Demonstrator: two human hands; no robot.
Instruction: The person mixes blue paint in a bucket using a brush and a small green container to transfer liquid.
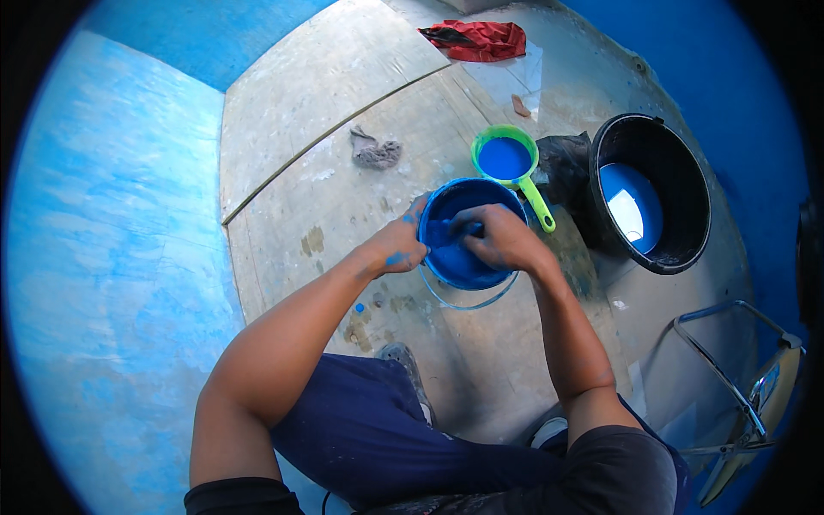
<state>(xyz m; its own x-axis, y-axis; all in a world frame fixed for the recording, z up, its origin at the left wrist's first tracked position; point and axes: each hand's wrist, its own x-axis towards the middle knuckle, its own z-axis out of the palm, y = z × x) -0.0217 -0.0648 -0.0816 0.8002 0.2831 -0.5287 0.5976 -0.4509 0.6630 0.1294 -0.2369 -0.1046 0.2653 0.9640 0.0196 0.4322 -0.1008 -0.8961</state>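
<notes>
A blue-coated bucket (463, 276) with a thin wire handle is tilted with its mouth toward me, above the floor in front of my knees. My left hand (400, 244), smeared with blue paint, grips its left rim. Inside the mouth is my right hand (499, 239), its fingers curled closed. A paint-covered blue shape (439, 232) lies by those fingertips; whether it is a tool or a lump of paint I cannot make out. Just beyond the bucket stands a lime-green dipper (530, 193) holding blue paint, its handle pointing toward me.
At the right is a large black tub (695, 215) with blue paint inside, beside a crumpled black bag (564, 167). A metal-framed chair (747, 395) lies near right. Farther off are a grey rag (376, 153) and a red cloth (489, 41). A blue-painted wall (120, 240) rises at left.
</notes>
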